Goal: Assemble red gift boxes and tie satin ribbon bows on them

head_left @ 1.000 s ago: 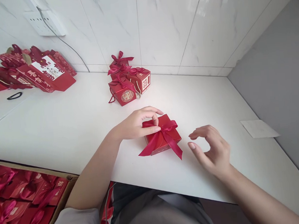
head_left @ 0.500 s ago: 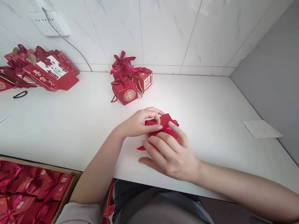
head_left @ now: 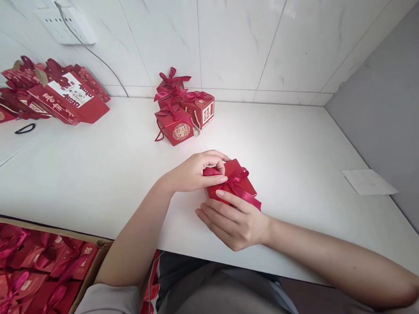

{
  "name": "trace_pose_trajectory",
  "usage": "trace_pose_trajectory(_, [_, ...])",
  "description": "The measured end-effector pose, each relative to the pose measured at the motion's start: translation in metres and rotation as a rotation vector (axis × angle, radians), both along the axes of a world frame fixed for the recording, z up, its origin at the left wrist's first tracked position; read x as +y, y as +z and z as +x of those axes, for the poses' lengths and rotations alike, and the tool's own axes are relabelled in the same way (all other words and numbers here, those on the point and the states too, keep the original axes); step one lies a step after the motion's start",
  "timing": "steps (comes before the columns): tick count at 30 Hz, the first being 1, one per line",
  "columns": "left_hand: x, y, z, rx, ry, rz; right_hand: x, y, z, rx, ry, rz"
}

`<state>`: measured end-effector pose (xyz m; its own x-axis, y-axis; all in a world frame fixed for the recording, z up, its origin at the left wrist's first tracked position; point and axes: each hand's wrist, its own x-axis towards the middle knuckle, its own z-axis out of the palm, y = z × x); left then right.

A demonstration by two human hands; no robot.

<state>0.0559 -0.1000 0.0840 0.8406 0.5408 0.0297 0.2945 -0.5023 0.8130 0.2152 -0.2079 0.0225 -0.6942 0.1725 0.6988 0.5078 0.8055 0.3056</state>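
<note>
A small red gift box (head_left: 232, 165) tied with a crimson satin ribbon (head_left: 240, 189) sits on the white table near its front edge. At the box's left side, my left hand (head_left: 200, 172) pinches the ribbon beside the knot between thumb and finger, its other fingers curled over the far side. Close against the near side lies my right hand (head_left: 236, 221), fingers bent together, one fingertip on the front of the lid. Part of the box's front and the left ribbon tail are hidden by this hand. One loop and one tail show on the right.
Several ribboned red boxes (head_left: 181, 132) cluster by the tiled wall. More red boxes (head_left: 82, 110) are piled at back left, near a black loop (head_left: 25, 129). A cardboard carton (head_left: 104, 244) of red boxes stands at lower left. A white paper (head_left: 369, 182) lies right.
My right hand has drawn back from the bow toward the box's near side, uncovering the right loop and tail. The left ribbon tail is now hidden. My left hand keeps its pinch.
</note>
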Motion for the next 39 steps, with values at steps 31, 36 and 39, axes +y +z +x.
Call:
trace_pose_trajectory(31, [0.003, 0.008, -0.011, 0.112, -0.016, -0.015, 0.066, 0.066, 0.083, 0.417, 0.179, -1.782])
trace_pose_trajectory(36, [0.003, 0.011, -0.013, 0.155, -0.031, 0.019, 0.068, 0.064, 0.088, 0.315, 0.153, -1.729])
trace_pose_trajectory(39, [0.004, 0.011, -0.014, 0.165, -0.024, 0.041, 0.067, 0.065, 0.089, 0.270, 0.123, -1.674])
